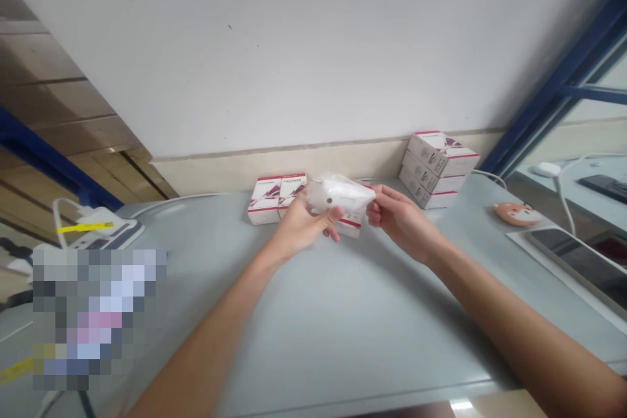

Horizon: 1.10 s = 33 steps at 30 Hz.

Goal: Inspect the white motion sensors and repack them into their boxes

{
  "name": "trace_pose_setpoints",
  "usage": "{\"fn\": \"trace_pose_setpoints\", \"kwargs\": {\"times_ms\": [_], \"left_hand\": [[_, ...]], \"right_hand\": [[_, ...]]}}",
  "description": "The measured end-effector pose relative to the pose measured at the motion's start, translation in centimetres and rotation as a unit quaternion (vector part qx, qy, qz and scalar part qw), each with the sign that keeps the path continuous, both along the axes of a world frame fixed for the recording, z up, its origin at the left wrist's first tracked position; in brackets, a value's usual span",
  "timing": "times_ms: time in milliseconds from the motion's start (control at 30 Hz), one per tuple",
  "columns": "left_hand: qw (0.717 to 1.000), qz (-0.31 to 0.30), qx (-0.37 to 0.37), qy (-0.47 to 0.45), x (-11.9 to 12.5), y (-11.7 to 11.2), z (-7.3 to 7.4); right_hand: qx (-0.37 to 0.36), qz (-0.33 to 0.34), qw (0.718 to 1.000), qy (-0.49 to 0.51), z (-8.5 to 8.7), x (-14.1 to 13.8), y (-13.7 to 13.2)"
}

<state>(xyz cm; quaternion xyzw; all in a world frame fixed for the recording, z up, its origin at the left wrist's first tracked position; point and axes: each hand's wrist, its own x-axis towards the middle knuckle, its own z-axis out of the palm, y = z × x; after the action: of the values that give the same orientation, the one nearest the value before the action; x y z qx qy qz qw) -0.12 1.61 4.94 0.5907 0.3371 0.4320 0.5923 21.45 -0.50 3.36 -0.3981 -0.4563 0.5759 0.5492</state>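
Observation:
A white device in a clear plastic bag [337,193] is held up over the grey table, with a small dark round spot on its face; its exact kind I cannot make out. My left hand [306,225] is closed round its left side and underside. At the right end, the fingertips of my right hand [399,219] pinch the bag. Behind and below my hands lie white boxes with red edges [267,199], partly covered by the left hand and the bag.
Three similar boxes [435,173] stand stacked against the wall at right. An orange animal-faced object [518,213] and a dark phone [582,264] lie farther right. On the left sit a power strip [110,235] with cables and a blurred-out patch.

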Motion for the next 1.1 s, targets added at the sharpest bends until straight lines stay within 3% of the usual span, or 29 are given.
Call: {"fn": "trace_pose_setpoints", "kwargs": {"times_ms": [100,200,300,400,467,567,633,700,800,933,1000,1100], "left_hand": [[1.0,-0.011,0.009,-0.019,0.2,-0.1,-0.5],[0.999,0.025,0.023,-0.005,0.5,-0.2,-0.9],[0.997,0.066,0.02,0.017,0.9,-0.2,-1.0],[0.997,0.075,-0.007,-0.001,1.0,-0.3,-0.8],[0.998,0.048,-0.038,-0.029,0.9,-0.3,-0.6],[0.994,-0.062,-0.068,-0.062,0.5,-0.4,-0.4],[0.988,-0.116,-0.065,-0.072,0.2,-0.4,-0.4],[0.986,-0.125,-0.066,-0.085,0.0,-0.2,-0.7],[0.986,-0.11,-0.074,-0.105,-0.1,0.1,-1.3],[0.988,-0.075,-0.055,-0.119,0.2,0.3,-1.6],[0.988,-0.044,-0.056,-0.135,0.4,0.3,-1.4],[0.981,-0.004,-0.084,-0.172,0.8,0.2,-1.3]], "right_hand": [[-0.028,0.018,0.999,0.01,-0.1,0.6,0.4],[-0.021,0.033,0.999,0.021,-0.1,0.6,0.5],[0.032,-0.003,0.999,-0.002,-0.3,-0.1,0.2],[0.117,-0.076,0.985,-0.098,-0.7,-0.8,-0.3],[0.179,-0.144,0.952,-0.202,-1.1,-0.9,-0.5],[0.229,-0.216,0.897,-0.31,-1.3,-0.4,-0.4],[0.231,-0.228,0.889,-0.322,-1.3,0.1,-0.2],[0.221,-0.208,0.904,-0.301,-1.4,0.4,0.2],[0.207,-0.141,0.934,-0.254,-1.6,0.2,0.4],[0.227,-0.103,0.938,-0.239,-1.9,-0.5,0.2],[0.254,-0.124,0.925,-0.255,-1.9,-0.8,-0.1],[0.321,-0.183,0.868,-0.331,-1.8,-1.1,-0.6]]}}
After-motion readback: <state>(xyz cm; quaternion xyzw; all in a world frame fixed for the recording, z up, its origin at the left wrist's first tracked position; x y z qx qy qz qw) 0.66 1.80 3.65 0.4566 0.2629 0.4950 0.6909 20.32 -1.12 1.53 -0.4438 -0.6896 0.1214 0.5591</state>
